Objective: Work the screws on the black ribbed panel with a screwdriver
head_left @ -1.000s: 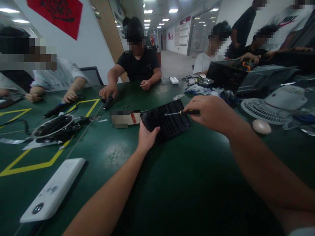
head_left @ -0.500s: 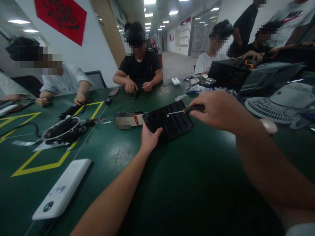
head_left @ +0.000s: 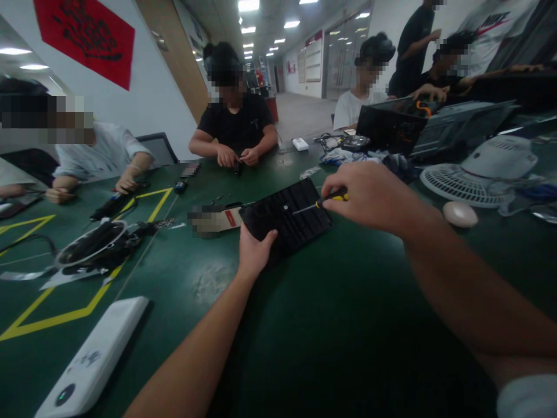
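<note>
My left hand [head_left: 256, 247] grips the near left corner of a flat black ribbed panel [head_left: 300, 223], its thumb lying on top. The panel is tilted above the green table [head_left: 331, 325]. In my right hand [head_left: 369, 197] is a screwdriver [head_left: 328, 200] with a yellow and black handle, my fingers closed round it. Its thin shaft points left over the panel. A small round pale spot [head_left: 286, 207] shows on the panel, just left of the screwdriver's tip. Whether the tip touches the panel I cannot tell. Behind the panel's left end lies a beige and red box [head_left: 221, 219].
A white power bank-like device [head_left: 93, 354] lies at the near left. Cables and a white ring-shaped part [head_left: 93, 244] sit beside yellow tape. To the right are a computer mouse [head_left: 460, 214] and a white fan [head_left: 478, 174]. Several people sit around the table.
The screwdriver's tip has moved off the round pale spot, to its right. The whole view has shifted a little; my left hand still holds the panel.
</note>
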`<action>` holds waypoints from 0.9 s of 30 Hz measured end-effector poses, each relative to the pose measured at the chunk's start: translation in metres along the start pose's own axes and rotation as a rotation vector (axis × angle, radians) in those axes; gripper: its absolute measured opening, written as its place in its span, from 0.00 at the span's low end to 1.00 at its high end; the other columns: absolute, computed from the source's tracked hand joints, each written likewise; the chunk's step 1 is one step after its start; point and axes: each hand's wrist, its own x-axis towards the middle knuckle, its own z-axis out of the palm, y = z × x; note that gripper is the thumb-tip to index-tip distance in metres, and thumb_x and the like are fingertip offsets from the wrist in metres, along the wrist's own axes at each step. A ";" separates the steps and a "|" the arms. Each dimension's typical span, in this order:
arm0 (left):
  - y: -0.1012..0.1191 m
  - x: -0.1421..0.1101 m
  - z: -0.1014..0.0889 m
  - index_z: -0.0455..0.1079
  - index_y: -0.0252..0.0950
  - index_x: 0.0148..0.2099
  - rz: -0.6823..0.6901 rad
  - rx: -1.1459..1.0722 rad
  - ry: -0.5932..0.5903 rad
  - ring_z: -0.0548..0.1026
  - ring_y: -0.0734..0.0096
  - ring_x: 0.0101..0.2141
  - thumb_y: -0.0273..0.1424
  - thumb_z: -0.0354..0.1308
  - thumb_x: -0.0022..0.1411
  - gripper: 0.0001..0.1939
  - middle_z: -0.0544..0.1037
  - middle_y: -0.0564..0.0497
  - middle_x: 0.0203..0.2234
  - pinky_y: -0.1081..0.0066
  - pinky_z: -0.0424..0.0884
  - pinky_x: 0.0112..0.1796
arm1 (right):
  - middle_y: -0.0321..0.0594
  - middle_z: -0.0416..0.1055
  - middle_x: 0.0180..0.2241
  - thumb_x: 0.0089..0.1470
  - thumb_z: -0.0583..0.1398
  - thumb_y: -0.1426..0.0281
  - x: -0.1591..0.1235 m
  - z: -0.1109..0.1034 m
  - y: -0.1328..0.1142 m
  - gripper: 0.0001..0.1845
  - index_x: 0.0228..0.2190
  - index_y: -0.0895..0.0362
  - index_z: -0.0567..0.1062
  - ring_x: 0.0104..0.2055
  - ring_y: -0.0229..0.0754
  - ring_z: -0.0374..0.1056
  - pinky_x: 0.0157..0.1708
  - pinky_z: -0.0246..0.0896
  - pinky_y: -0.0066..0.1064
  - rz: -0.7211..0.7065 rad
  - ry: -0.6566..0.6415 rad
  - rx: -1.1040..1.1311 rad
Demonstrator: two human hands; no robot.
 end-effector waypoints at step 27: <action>0.002 -0.001 0.001 0.69 0.41 0.63 -0.025 0.028 0.012 0.79 0.43 0.63 0.28 0.77 0.55 0.36 0.81 0.41 0.58 0.39 0.71 0.69 | 0.46 0.86 0.39 0.58 0.67 0.70 0.006 0.005 0.010 0.11 0.40 0.53 0.90 0.42 0.54 0.79 0.48 0.68 0.44 -0.064 0.092 0.042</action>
